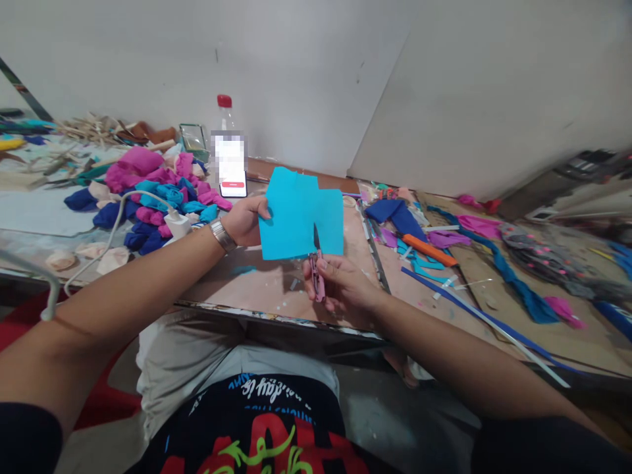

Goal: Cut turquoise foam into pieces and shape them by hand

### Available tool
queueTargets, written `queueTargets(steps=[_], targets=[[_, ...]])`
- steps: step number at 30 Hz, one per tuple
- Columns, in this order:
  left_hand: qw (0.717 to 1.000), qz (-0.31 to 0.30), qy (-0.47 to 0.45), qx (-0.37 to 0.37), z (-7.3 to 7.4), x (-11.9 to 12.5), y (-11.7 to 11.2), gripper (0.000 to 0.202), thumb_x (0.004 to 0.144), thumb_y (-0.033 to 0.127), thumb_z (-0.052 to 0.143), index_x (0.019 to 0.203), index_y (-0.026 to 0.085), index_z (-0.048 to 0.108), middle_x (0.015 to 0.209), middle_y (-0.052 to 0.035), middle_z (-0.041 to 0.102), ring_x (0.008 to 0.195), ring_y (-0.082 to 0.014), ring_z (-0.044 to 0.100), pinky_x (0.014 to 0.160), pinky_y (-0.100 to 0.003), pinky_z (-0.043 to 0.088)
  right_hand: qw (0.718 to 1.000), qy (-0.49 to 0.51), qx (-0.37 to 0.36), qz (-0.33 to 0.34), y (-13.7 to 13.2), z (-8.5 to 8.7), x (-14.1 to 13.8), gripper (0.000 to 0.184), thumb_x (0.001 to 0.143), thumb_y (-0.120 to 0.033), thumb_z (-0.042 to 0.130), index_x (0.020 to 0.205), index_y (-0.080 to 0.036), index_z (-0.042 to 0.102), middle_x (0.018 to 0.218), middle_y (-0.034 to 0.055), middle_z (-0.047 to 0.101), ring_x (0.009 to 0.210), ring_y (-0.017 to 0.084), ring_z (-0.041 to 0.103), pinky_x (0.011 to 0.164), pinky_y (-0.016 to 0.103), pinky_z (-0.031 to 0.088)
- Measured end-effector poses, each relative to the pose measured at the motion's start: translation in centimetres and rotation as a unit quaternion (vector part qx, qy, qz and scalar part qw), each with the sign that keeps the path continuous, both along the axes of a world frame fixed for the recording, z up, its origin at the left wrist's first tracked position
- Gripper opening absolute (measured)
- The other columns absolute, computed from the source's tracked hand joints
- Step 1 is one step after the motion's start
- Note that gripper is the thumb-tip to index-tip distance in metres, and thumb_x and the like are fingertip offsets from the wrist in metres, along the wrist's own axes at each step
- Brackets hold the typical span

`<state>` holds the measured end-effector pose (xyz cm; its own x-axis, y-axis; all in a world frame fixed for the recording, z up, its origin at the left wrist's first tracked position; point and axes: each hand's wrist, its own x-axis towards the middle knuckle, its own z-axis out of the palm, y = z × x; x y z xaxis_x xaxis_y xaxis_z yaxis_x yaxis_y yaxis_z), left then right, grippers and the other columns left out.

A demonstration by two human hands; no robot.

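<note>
A bright blue sheet (291,217), paper or thin cloth, is held up above the front of the table. My left hand (248,220) pinches its left edge, thumb on the near face. In my right hand (338,280) is a small pair of scissors (320,280) with pink handles, pointing away from me. One dark blade shows in front of the sheet at its lower edge; I cannot make out where the other blade lies. The fingers wrap the handles, partly hiding them.
On the left lies a heap of pink and blue cloth pieces (148,187) beside a white charger (178,222) with its cable. A phone (232,164) leans against a red-capped bottle (224,112). To the right are an orange cutter (429,250), long blue strips (474,306) and scraps.
</note>
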<state>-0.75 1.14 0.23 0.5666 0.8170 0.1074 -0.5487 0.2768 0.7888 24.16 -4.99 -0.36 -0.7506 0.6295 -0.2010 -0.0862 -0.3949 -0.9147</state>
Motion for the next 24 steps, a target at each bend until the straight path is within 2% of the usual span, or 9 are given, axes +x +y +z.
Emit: queueTargets(steps=[4, 11, 18, 21, 24], targets=[[1.0, 0.01, 0.001, 0.013, 0.1, 0.1, -0.1, 0.076, 0.057, 0.014, 0.054, 0.132, 0.009, 0.065, 0.127, -0.0134, 0.073, 0.129, -0.0407, 0.062, 0.116, -0.066, 0.037, 1.0, -0.002, -0.002, -0.016, 0.0, 0.1, -0.1, 0.04, 0.087, -0.056, 0.075, 0.092, -0.016, 0.067, 0.066, 0.0004, 0.07, 0.037, 0.004, 0.05, 0.034, 0.011, 0.035], [1.0, 0.012, -0.002, 0.007, 0.2, 0.0, 0.0, 0.077, 0.059, 0.015, 0.053, 0.134, 0.008, 0.064, 0.128, -0.015, 0.073, 0.13, -0.041, 0.061, 0.114, -0.065, 0.039, 0.999, -0.003, 0.021, -0.042, -0.1, 0.5, -0.4, 0.042, 0.086, -0.054, 0.075, 0.095, -0.014, 0.071, 0.062, 0.0004, 0.068, 0.04, 0.005, 0.047, 0.033, 0.013, 0.031], [0.996, 0.076, -0.044, 0.011, 0.0, 0.5, 0.5, 0.076, 0.07, 0.025, 0.053, 0.144, 0.008, 0.056, 0.132, -0.0161, 0.071, 0.13, -0.0413, 0.061, 0.115, -0.064, 0.039, 0.995, -0.017, 0.061, -0.074, 0.5, 0.0, -0.3, 0.043, 0.086, -0.056, 0.072, 0.094, -0.014, 0.073, 0.061, -0.0002, 0.066, 0.039, 0.003, 0.042, 0.034, 0.013, 0.024], [0.996, 0.081, -0.037, 0.007, -0.1, 0.6, 0.4, 0.071, 0.073, 0.028, 0.056, 0.141, 0.009, 0.058, 0.129, -0.017, 0.072, 0.126, -0.0413, 0.064, 0.113, -0.063, 0.041, 0.995, -0.017, 0.067, -0.072, 0.8, -0.1, -0.2, 0.044, 0.086, -0.057, 0.072, 0.095, -0.014, 0.074, 0.06, -0.0003, 0.064, 0.042, 0.005, 0.045, 0.034, 0.013, 0.024], [0.997, 0.075, -0.019, 0.007, 0.1, 0.8, 0.0, 0.066, 0.07, 0.024, 0.059, 0.133, 0.009, 0.064, 0.126, -0.017, 0.073, 0.12, -0.0409, 0.067, 0.11, -0.064, 0.044, 0.995, -0.015, 0.07, -0.073, 0.9, 0.1, -0.3, 0.044, 0.086, -0.058, 0.071, 0.095, -0.014, 0.074, 0.059, -0.0005, 0.064, 0.042, 0.005, 0.044, 0.034, 0.014, 0.022]])
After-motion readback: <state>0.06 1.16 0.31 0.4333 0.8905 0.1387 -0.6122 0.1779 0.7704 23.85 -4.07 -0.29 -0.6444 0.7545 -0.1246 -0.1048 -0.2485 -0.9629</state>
